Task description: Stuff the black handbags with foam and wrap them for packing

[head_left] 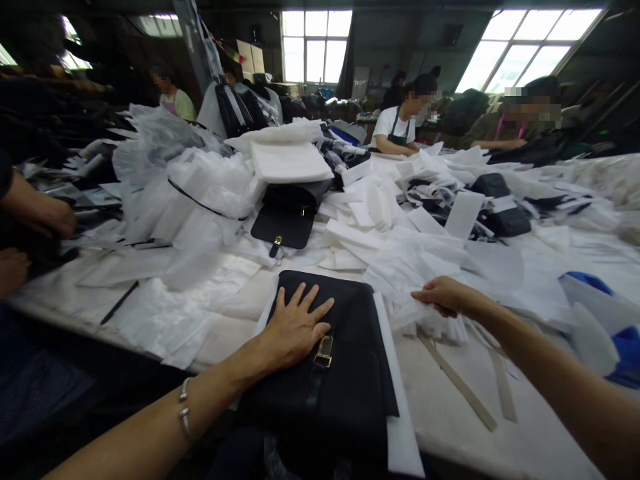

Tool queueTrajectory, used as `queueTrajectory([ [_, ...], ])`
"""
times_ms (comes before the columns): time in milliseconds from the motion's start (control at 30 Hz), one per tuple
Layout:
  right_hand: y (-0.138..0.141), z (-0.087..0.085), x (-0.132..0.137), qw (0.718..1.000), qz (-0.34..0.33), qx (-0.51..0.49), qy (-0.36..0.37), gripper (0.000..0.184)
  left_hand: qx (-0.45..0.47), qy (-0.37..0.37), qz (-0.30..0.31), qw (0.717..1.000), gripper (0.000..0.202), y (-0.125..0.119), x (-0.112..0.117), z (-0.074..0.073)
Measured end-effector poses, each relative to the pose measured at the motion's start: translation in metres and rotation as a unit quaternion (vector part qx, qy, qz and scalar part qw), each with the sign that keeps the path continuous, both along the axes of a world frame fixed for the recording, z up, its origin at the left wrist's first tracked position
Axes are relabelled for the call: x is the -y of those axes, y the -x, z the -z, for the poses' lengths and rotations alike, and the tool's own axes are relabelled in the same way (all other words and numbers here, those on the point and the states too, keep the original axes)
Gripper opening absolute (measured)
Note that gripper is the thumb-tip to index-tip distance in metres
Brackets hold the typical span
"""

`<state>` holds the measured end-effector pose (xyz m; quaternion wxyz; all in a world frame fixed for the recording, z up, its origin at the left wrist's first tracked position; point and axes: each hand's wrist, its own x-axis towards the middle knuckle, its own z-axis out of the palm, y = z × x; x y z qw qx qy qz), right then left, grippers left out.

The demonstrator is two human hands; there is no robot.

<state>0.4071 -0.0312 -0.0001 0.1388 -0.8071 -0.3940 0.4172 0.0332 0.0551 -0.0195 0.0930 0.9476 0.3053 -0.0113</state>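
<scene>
My left hand (pixel 299 327) lies flat with fingers spread on the flap of a black bag (pixel 350 373). The bag rests at the table's front edge, its gold buckle (pixel 324 351) just right of my thumb. White foam sheet (pixel 395 393) sticks out along the bag's right side. To the right, my right hand (pixel 443 295) is closed, pinching the edge of a thin translucent plastic sheet (pixel 405 267) on the pile. Behind the bag lies a second black bag (pixel 285 223) with its flap towards me and white foam on top.
Two pale flat strips (pixel 463 387) lie on the table (pixel 440 427) at right. Crumpled plastic bags (pixel 205 193) heap up at left, foam pieces (pixel 370 207) across the middle. Another person's hand (pixel 53 212) is at the left edge; several people work beyond the pile.
</scene>
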Motion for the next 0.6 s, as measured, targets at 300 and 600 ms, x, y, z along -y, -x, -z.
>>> queueTrajectory([
  [300, 0.128, -0.052, -0.040, 0.952, -0.085, -0.294, -0.022, 0.032, 0.064, 0.004, 0.003, 0.998, 0.052, 0.001, 0.000, 0.009],
  [600, 0.175, -0.011, -0.056, 0.956, -0.024, -0.290, -0.034, 0.036, 0.180, 0.071, -0.022, 0.981, 0.064, 0.010, 0.001, 0.006],
])
